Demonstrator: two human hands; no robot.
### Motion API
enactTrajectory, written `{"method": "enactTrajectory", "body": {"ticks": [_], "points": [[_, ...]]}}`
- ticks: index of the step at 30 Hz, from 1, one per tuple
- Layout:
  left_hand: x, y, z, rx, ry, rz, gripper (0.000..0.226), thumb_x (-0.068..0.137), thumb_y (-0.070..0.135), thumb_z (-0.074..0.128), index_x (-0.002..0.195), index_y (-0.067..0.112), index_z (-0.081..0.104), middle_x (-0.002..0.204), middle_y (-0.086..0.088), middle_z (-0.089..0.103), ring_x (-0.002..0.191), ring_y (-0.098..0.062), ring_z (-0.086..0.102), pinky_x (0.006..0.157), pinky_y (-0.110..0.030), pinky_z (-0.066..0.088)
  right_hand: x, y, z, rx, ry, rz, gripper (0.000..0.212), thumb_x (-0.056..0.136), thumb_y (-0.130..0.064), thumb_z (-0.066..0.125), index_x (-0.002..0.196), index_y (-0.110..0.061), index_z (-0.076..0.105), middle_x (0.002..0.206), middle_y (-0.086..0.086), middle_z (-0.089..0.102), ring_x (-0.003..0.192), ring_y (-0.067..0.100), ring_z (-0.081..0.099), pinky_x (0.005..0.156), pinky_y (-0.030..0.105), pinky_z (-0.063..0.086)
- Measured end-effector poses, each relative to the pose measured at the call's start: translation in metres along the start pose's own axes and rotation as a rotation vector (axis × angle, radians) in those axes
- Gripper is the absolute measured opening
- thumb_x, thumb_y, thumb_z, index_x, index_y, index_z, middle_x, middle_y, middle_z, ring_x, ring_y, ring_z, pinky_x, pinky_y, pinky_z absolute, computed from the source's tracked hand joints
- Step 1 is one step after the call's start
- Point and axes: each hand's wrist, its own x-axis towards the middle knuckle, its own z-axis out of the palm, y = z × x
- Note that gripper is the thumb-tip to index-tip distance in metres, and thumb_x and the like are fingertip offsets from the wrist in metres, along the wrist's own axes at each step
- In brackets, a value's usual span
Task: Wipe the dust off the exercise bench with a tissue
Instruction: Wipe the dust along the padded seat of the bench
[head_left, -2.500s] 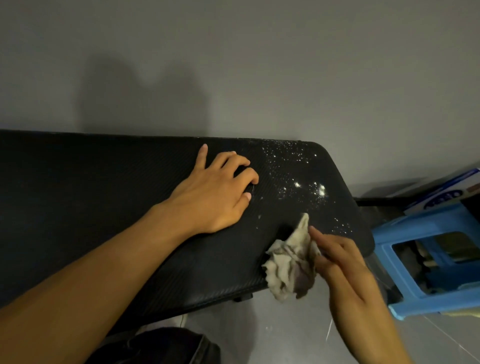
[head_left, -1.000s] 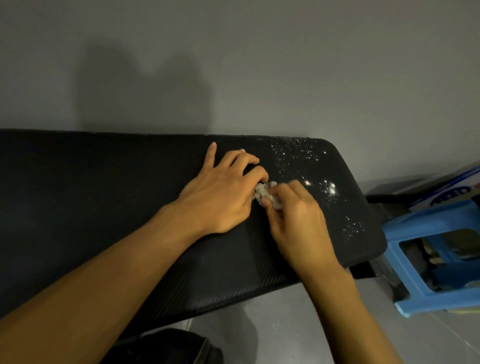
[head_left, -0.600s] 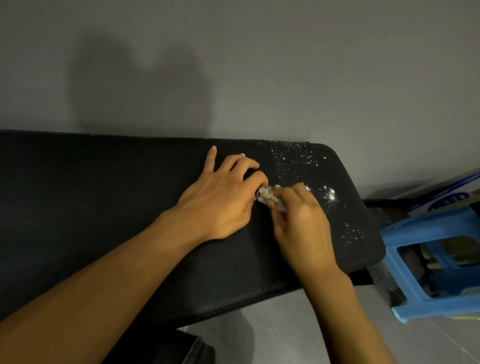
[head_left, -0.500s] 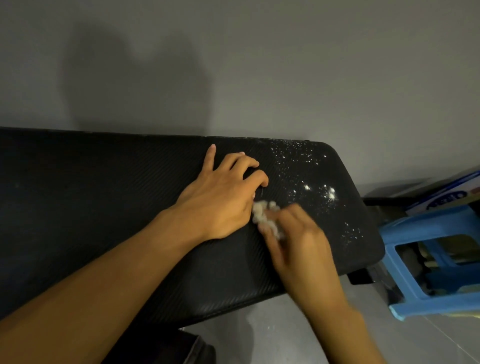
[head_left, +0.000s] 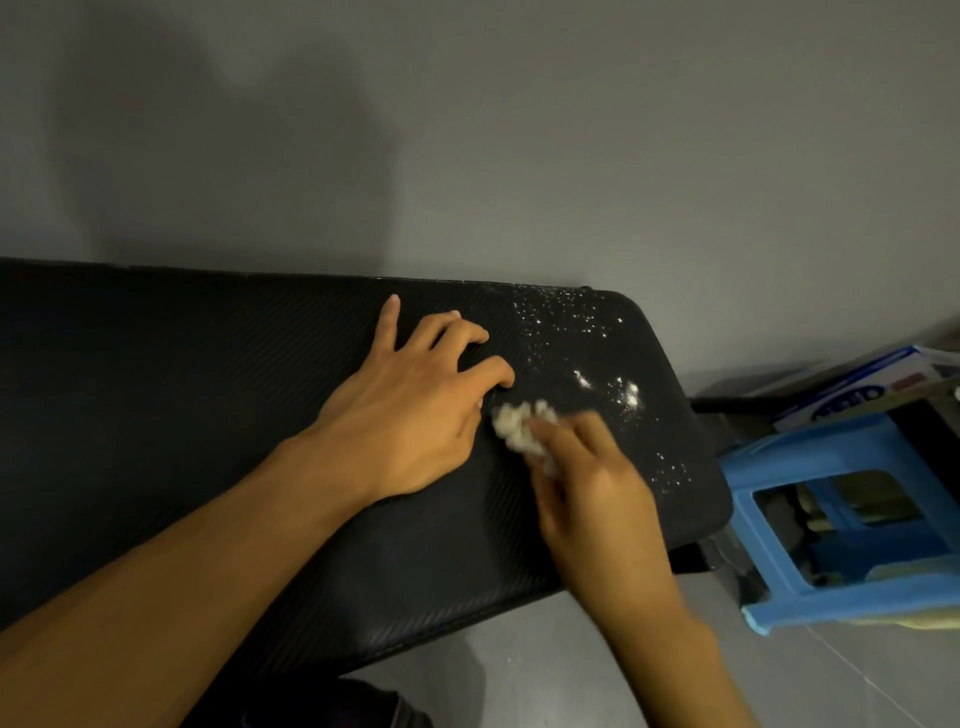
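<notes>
The black padded exercise bench (head_left: 182, 415) runs across the view against a grey wall. White dust specks (head_left: 613, 384) lie scattered over its right end. My left hand (head_left: 410, 410) rests on the pad, fingers spread and partly curled, holding nothing. My right hand (head_left: 587, 478) is blurred with motion. It presses a crumpled white tissue (head_left: 522, 428) onto the pad just right of my left thumb. Most of the tissue is hidden under my fingers.
A blue plastic stool (head_left: 852, 519) stands on the floor right of the bench's end. Behind it lies a white and blue box (head_left: 862, 389). The grey tiled floor (head_left: 519, 675) shows below the bench's near edge.
My right hand brought the tissue from the bench's near edge up onto the pad beside my left hand, then slid it slightly toward me. My left hand stayed in place.
</notes>
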Motion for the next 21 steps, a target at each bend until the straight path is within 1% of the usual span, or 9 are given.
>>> {"method": "enactTrajectory", "body": {"ticks": [3, 5, 7, 9, 10, 13, 16, 18, 21], "points": [[0.0, 0.0, 0.0, 0.012, -0.011, 0.001, 0.041, 0.102, 0.035, 0.044, 0.143, 0.041, 0.042, 0.159, 0.0, 0.026, 0.155, -0.024, 0.009, 0.121, -0.068, 0.0, -0.022, 0.007, -0.014, -0.01, -0.011, 0.018, 0.033, 0.09, -0.029, 0.057, 0.122, -0.026, 0.064, 0.107, -0.01, 0.054, 0.078, 0.014, 0.06, 0.058, 0.03, 0.053], [-0.001, 0.0, -0.001, 0.016, -0.012, 0.001, 0.041, 0.103, 0.035, 0.043, 0.144, 0.04, 0.041, 0.159, 0.0, 0.026, 0.155, -0.024, 0.008, 0.122, -0.067, 0.0, 0.0, 0.021, -0.009, -0.069, 0.024, 0.056, 0.029, 0.091, -0.027, 0.061, 0.12, -0.025, 0.066, 0.105, -0.006, 0.055, 0.075, 0.017, 0.059, 0.055, 0.03, 0.048], [-0.001, 0.0, -0.002, 0.008, -0.008, 0.002, 0.041, 0.103, 0.035, 0.043, 0.144, 0.04, 0.042, 0.159, 0.0, 0.026, 0.155, -0.023, 0.009, 0.122, -0.067, 0.0, 0.033, 0.029, 0.002, -0.108, 0.069, 0.109, 0.028, 0.095, -0.025, 0.06, 0.122, -0.02, 0.066, 0.106, 0.0, 0.054, 0.076, 0.02, 0.057, 0.056, 0.031, 0.044], [-0.001, 0.0, -0.003, 0.0, -0.004, -0.006, 0.041, 0.103, 0.034, 0.044, 0.144, 0.039, 0.042, 0.159, 0.001, 0.027, 0.155, -0.023, 0.009, 0.122, -0.066, -0.001, 0.055, 0.022, 0.011, -0.081, 0.101, 0.14, 0.03, 0.098, -0.027, 0.057, 0.125, -0.016, 0.065, 0.107, 0.001, 0.052, 0.08, 0.022, 0.058, 0.058, 0.035, 0.048], [-0.001, 0.001, -0.003, 0.0, -0.002, -0.006, 0.042, 0.103, 0.033, 0.044, 0.144, 0.038, 0.043, 0.159, 0.0, 0.027, 0.155, -0.023, 0.009, 0.122, -0.066, -0.001, 0.055, 0.016, 0.013, -0.066, 0.105, 0.11, 0.031, 0.099, -0.028, 0.056, 0.126, -0.015, 0.064, 0.108, 0.001, 0.051, 0.081, 0.021, 0.057, 0.06, 0.035, 0.05], [0.0, 0.001, -0.002, 0.006, 0.002, -0.005, 0.042, 0.102, 0.033, 0.045, 0.145, 0.035, 0.043, 0.159, -0.001, 0.028, 0.155, -0.025, 0.01, 0.122, -0.067, -0.001, 0.023, 0.003, 0.009, 0.02, 0.047, -0.03, 0.032, 0.1, -0.032, 0.054, 0.126, -0.017, 0.063, 0.108, -0.004, 0.052, 0.086, 0.014, 0.055, 0.067, 0.028, 0.051], [0.0, 0.0, -0.001, 0.018, -0.008, -0.014, 0.044, 0.103, 0.036, 0.043, 0.147, 0.035, 0.038, 0.16, 0.001, 0.024, 0.155, -0.023, 0.007, 0.122, -0.066, -0.002, 0.001, 0.012, -0.002, -0.003, 0.03, -0.034, 0.035, 0.098, -0.039, 0.051, 0.125, -0.022, 0.066, 0.108, -0.007, 0.052, 0.09, 0.013, 0.052, 0.072, 0.031, 0.052], [0.001, 0.0, -0.001, 0.016, -0.006, -0.017, 0.045, 0.103, 0.036, 0.043, 0.148, 0.035, 0.038, 0.16, 0.002, 0.024, 0.155, -0.022, 0.007, 0.123, -0.065, -0.002, 0.018, 0.021, -0.001, -0.056, 0.076, -0.032, 0.033, 0.095, -0.034, 0.055, 0.121, -0.019, 0.068, 0.11, 0.0, 0.053, 0.092, 0.015, 0.048, 0.075, 0.033, 0.051], [0.0, -0.001, 0.0, 0.005, 0.012, -0.011, 0.045, 0.103, 0.034, 0.044, 0.148, 0.035, 0.039, 0.16, 0.002, 0.026, 0.155, -0.022, 0.009, 0.123, -0.065, -0.001, 0.066, 0.018, 0.011, -0.058, 0.129, 0.024, 0.03, 0.094, -0.015, 0.063, 0.123, -0.011, 0.067, 0.119, 0.01, 0.062, 0.105, 0.026, 0.055, 0.086, 0.041, 0.053]]}}
